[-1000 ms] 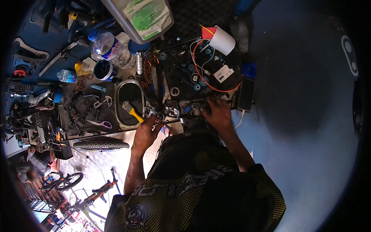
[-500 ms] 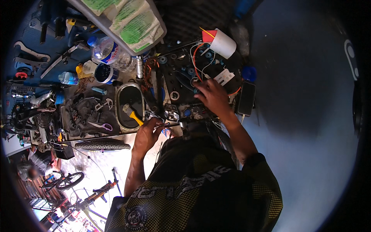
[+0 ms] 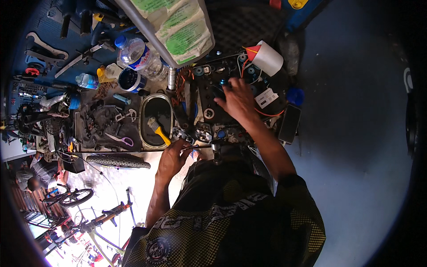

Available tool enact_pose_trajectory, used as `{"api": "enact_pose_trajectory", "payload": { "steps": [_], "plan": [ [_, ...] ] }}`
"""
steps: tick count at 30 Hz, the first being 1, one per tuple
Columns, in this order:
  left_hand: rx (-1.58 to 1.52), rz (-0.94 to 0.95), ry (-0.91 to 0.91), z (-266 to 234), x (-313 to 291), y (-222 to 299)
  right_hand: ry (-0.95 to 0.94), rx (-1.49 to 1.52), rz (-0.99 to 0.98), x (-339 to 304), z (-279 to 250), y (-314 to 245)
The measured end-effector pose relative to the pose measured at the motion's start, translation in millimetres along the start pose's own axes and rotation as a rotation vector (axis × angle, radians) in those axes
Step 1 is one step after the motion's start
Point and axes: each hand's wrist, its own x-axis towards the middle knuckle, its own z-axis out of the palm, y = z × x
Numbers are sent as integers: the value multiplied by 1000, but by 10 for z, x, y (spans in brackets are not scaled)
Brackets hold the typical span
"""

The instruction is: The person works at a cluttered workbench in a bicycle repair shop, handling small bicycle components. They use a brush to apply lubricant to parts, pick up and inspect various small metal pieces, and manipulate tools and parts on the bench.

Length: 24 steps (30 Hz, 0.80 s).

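Your left hand [image 3: 171, 160] pinches a thin dark metal rod [image 3: 192, 147] at the workbench [image 3: 111, 133] front edge | your right hand [image 3: 238, 101] lies spread, fingertips on small blue-and-black parts [image 3: 222, 82]; hold unclear | yellow-handled brush [image 3: 158, 130] lies in an oval tin.

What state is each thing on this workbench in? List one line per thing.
Left hand: closed on a thin metal tool.
Right hand: fingers spread, reaching over small parts.
Plastic bottle: lying down, capped.
Yellow-handled brush: lying in the oval tray.
Phone: screen dark.
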Motion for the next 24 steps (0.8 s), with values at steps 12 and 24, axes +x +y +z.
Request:
{"api": "enact_pose_trajectory", "payload": {
  "steps": [12,24],
  "plan": [
    [-79,-19,39,-65,-24,78,-170,11,60,240,354,-168],
    [-76,-71,60,-71,-166,2,-82,15,-44,1373,-746,712]
  ]
}}
